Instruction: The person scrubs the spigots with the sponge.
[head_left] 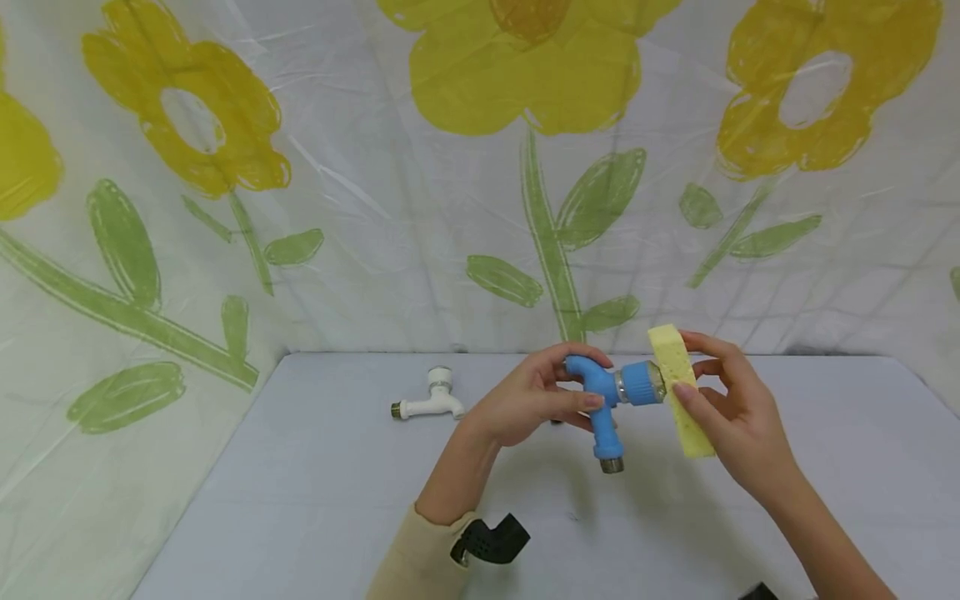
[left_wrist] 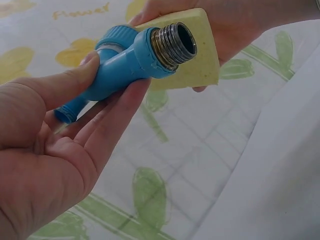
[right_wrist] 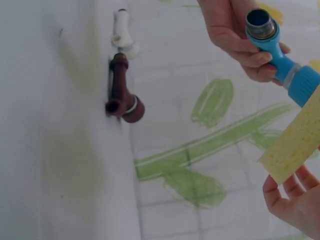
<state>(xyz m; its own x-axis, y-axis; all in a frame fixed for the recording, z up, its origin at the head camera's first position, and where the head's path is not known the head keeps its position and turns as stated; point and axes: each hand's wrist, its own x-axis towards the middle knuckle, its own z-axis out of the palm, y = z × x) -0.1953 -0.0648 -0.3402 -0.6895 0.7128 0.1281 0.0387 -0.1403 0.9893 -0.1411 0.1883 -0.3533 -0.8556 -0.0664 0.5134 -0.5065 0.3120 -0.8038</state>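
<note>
My left hand grips a blue plastic faucet by its body, thumb on the near side, above the table. The faucet's threaded metal end points down in the head view. In my right hand a yellow sponge is pinched between thumb and fingers. The sponge's flat face is right at the end of the faucet's ribbed blue knob. In the right wrist view the sponge overlaps part of that knob.
A white faucet lies on the white table, left of my left hand. A dark red faucet lies near it at the table's back edge, mostly hidden in the head view. Behind hangs a flower-printed sheet.
</note>
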